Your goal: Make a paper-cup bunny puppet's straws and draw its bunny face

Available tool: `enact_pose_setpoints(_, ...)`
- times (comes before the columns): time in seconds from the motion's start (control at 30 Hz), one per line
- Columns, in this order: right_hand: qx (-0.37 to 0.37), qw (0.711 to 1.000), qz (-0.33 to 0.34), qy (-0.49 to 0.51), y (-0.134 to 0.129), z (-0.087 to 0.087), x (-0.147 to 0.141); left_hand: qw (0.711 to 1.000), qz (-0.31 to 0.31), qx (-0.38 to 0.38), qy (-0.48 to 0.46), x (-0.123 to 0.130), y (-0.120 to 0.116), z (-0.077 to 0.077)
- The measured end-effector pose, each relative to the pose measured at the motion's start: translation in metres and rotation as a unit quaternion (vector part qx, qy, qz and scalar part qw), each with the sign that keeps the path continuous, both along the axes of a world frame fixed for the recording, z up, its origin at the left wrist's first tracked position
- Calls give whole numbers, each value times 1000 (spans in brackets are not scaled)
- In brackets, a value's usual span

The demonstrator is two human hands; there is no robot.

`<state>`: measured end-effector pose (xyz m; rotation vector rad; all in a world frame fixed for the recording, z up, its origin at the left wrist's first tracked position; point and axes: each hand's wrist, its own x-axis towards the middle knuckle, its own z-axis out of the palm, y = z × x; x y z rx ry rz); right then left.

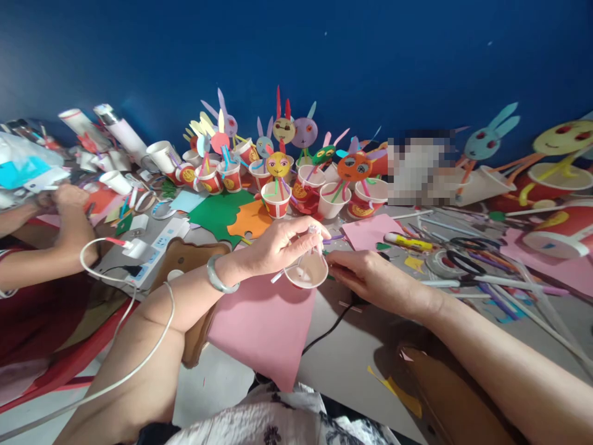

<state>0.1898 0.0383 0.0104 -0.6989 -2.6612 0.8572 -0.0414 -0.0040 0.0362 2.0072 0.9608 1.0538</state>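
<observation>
Near the middle of the table, a paper cup with a pale inside stands at the far edge of a pink sheet. Above its rim, my left hand pinches thin whitish strips that hang into the cup. A short white stick pokes out at the cup's left side. My right hand is just right of the cup, low over the table, its fingers curled; whatever its fingertips hold, if anything, is hidden. A black cable runs beneath that hand.
Paper cups with colourful rabbit-like faces line the back. Green paper, a power strip and a white cable lie left. Pipe cleaners, a yellow marker and tape lie right. Another person's arms are far left.
</observation>
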Motion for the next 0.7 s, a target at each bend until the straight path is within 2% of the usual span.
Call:
enact_pose_setpoints(0.2,-7,1000,15,-1,2,4,4,1000,11,-4,23,2,-1,2)
enact_pose_setpoints(0.37,-23,999,-28,-20,-1,-3,1,999,20,-15,36,5,-3,2)
enact_pose_setpoints(0.5,-77,997,-16,18,-5,0,-1,1000,2,-5,28,5,-2,1)
enact_pose_setpoints(0.7,-144,989,4,43,-8,5,-5,1000,12,-19,20,5,-1,3)
